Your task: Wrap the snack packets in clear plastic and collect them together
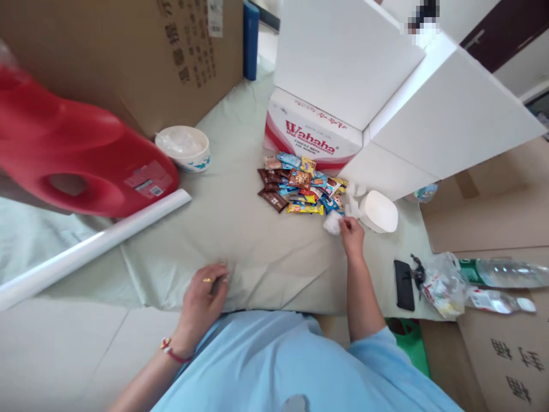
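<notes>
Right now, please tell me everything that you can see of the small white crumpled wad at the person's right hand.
The small white crumpled wad looks soft, like tissue or cotton; which one cannot be told. It is roundish and wrinkled, and it lies on the pale green cloth, at the near right corner of the pile of colourful snack packets. The right hand touches its right side with the fingertips; whether they pinch it is unclear. Similar small white bits lie just behind it.

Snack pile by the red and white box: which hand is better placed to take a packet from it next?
Right, probably. The right hand is at the near edge of the snack pile, fingers closed on a white wad. The left hand rests on the green cloth, well short of the packets.
</notes>
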The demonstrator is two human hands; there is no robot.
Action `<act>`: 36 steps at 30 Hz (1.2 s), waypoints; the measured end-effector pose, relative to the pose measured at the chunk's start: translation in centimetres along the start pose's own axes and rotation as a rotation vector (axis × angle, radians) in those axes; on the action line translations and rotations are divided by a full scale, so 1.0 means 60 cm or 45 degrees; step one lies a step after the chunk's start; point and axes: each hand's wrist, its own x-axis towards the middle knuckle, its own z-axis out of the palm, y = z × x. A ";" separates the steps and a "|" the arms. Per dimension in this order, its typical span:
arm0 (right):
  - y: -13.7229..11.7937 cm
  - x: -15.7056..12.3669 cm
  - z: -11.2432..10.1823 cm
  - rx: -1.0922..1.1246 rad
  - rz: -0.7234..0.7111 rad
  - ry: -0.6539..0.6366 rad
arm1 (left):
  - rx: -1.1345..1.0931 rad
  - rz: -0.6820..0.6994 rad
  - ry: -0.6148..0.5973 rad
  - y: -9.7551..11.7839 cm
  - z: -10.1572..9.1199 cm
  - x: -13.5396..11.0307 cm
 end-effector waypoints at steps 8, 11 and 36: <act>0.005 -0.206 0.029 1.188 0.630 -0.392 | -0.883 -0.467 -0.653 0.111 0.046 0.042; -0.020 -0.240 0.060 1.210 0.733 -0.408 | -0.953 -0.369 -0.695 0.158 0.092 0.066; 0.009 -0.205 0.009 0.781 0.200 0.070 | -1.443 -1.038 -0.657 0.158 0.115 0.104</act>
